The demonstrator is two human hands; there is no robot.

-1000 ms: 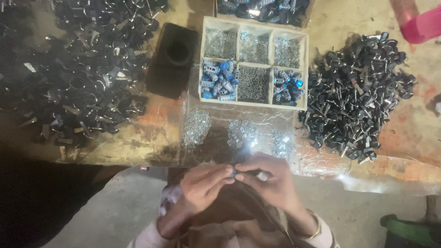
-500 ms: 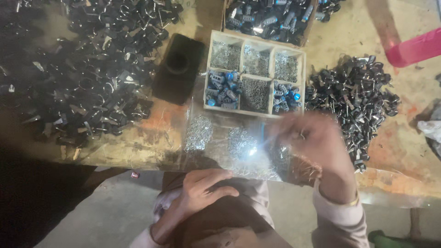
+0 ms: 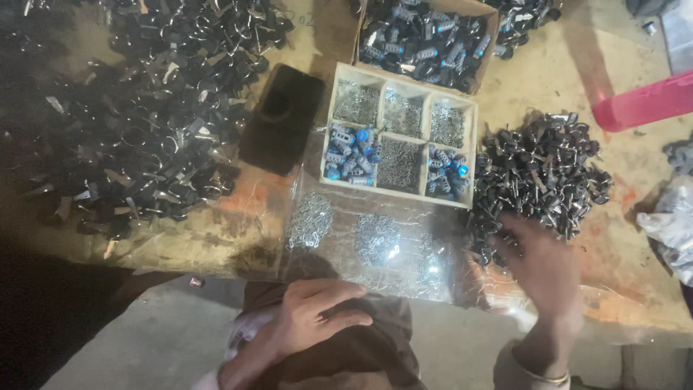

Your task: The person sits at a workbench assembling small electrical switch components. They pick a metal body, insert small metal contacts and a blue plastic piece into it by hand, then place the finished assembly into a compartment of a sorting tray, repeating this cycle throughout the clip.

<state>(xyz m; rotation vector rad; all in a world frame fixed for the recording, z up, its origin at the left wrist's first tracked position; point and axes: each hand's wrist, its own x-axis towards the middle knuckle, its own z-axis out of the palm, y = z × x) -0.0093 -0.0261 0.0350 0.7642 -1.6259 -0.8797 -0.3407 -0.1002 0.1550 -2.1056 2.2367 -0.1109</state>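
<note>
The right hand (image 3: 543, 269) reaches out over the near edge of a pile of dark metal parts (image 3: 538, 177) on the right of the surface (image 3: 534, 72), fingers loosely spread and fingertips touching the nearest pieces; whether it has picked one up cannot be told, since the hand is blurred. The left hand (image 3: 317, 312) lies low near the body, palm down, fingers curled and pressed on brown cloth (image 3: 361, 354) at the lap, holding nothing that shows. Between the hands and farther up, a clear plastic sheet (image 3: 361, 238) lies on the surface with small heaps of shiny metal bits scattered on it. Just beyond the sheet stands a pale divided tray (image 3: 401, 81) of six compartments: the three far ones and the near middle one hold tiny silvery pieces, the near left and near right ones hold blue-capped parts. A black flat pouch (image 3: 283, 119) lies just beside the tray's left. Behind the tray sits a cardboard box (image 3: 426, 36) of dark and blue parts. A large spread of black pieces (image 3: 144, 123) covers the left, and a pink container (image 3: 642, 101) lies at the far right.
</note>
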